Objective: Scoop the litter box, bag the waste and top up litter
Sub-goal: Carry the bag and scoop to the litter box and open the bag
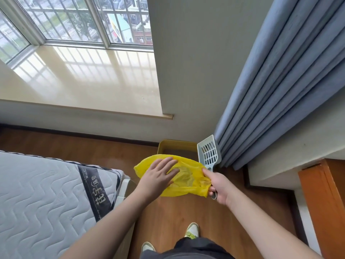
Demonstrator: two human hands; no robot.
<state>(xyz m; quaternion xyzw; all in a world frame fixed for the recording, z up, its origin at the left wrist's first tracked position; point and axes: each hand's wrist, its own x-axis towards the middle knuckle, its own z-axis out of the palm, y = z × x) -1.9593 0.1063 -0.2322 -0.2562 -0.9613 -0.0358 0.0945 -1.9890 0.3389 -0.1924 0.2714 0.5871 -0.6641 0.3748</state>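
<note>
Feet: two light sneakers [192,230] at 6 o'clock, standing on the wood floor [177,217], dark trousers just above them.
Room to move: pretty tight tbh. The floor is a narrow strip running from 6 toward 12, with the mattress [43,193] edge closing in from 8 o'clock and an orange wood cabinet [323,199] plus a wall step at 4.
Left hand: left hand [158,176] comes in from 7 o'clock, palm down, fingers straight and spread, lying flat on top of the bag.
Right hand: right hand [218,186] comes in from 5 o'clock, fingers curled round the scoop handle and pinching one end of the bag along with it.
Bag: yellow plastic bag [186,176], dead centre, held crumpled between both hands above the floor.
Scoop: pale blue slotted litter scoop [210,152], blade pointing up toward 1 o'clock, looks empty.
Litter box: yellow litter box [177,145] on the floor just past the bag, tucked in the wall corner, mostly hidden by the bag.
Far side: blue curtain [280,90] hanging at 2 o'clock right beside the box, window ledge [84,81] at 11.
</note>
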